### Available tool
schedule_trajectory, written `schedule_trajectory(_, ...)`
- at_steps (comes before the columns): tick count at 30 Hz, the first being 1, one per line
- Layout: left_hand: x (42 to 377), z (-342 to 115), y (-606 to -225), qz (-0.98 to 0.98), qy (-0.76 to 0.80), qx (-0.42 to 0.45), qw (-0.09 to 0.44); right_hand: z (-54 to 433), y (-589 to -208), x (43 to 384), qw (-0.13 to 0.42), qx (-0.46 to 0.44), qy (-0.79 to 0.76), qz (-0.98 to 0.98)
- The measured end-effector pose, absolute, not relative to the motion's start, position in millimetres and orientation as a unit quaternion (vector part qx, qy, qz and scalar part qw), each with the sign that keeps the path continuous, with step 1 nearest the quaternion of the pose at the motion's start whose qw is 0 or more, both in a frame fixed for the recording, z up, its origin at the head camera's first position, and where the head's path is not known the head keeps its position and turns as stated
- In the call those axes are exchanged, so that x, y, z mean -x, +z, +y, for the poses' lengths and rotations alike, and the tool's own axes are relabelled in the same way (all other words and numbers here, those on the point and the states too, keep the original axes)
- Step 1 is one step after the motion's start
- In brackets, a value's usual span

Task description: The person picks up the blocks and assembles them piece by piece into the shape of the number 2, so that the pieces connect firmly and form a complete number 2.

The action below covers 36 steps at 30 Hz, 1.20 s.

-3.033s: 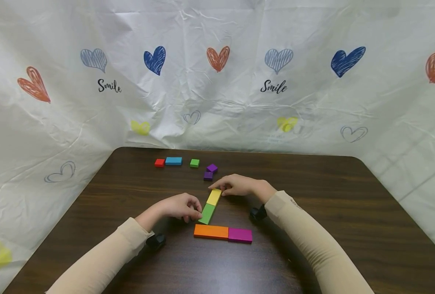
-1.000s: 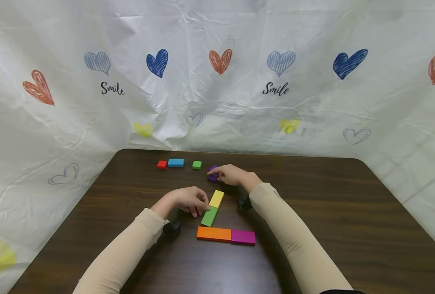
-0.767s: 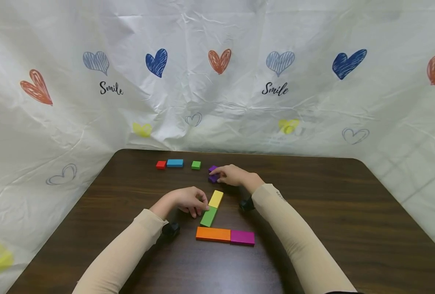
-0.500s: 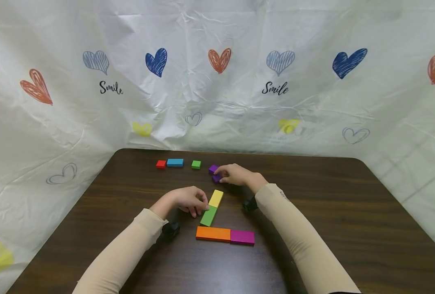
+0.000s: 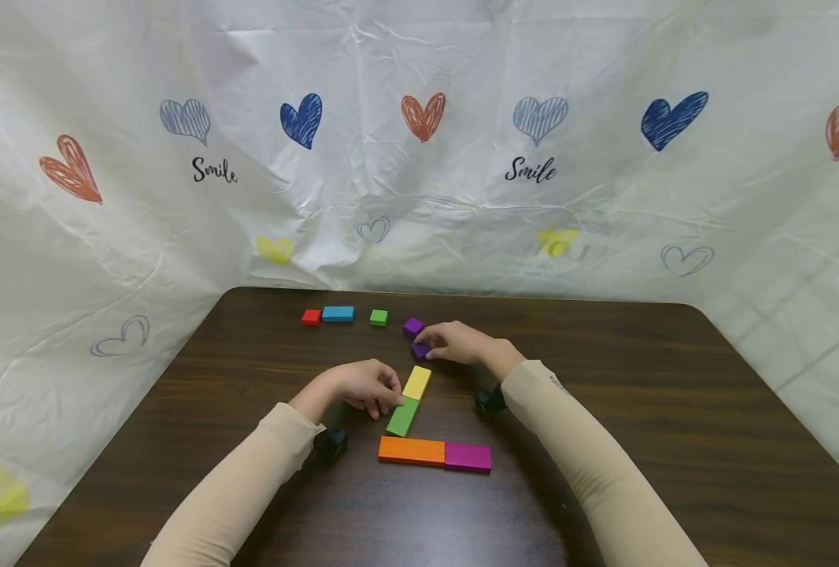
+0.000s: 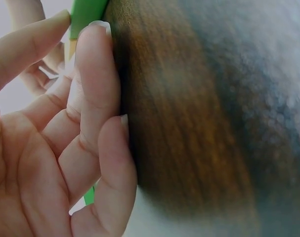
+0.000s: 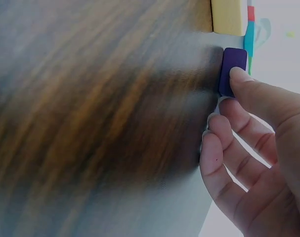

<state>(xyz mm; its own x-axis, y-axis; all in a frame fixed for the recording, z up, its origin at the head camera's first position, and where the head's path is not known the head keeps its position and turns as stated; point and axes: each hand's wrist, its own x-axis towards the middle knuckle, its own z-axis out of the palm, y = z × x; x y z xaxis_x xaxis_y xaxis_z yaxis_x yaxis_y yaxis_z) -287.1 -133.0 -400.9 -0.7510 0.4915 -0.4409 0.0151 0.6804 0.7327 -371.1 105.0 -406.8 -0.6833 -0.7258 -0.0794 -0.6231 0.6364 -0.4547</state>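
In the head view my left hand (image 5: 363, 386), fingers loosely bent, touches the left edge of a green block (image 5: 402, 417). From the left wrist, the thumb tip lies against that green block (image 6: 88, 19). A yellow block (image 5: 417, 383) joins the green one end to end, in a slanted row. My right hand (image 5: 458, 343) pinches the nearer purple block (image 5: 420, 351), just beyond the yellow end; up close, the thumb presses the purple block (image 7: 233, 71) and its far side is hidden. Another purple block (image 5: 413, 327) lies right behind.
An orange block (image 5: 411, 451) and a magenta block (image 5: 468, 457) form a row nearer the person. Toward the back of the dark wooden table (image 5: 639, 409) lie red (image 5: 311, 317), blue (image 5: 338, 314) and small green (image 5: 379, 317) blocks. A white printed sheet (image 5: 419, 189) hangs behind.
My right hand has gone from the yellow block to the purple pair, then drawn the nearer purple block slightly right and toward the yellow end. My left hand has shifted farther up the green block.
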Motion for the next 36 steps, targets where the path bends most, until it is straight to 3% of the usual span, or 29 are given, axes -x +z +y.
schedule_trajectory(36, 288.1, -132.8, -403.2, 0.857, 0.376, -0.146, 0.321, 108.8, -412.7, 361.9, 0.120, 0.380, -0.219, 0.891)
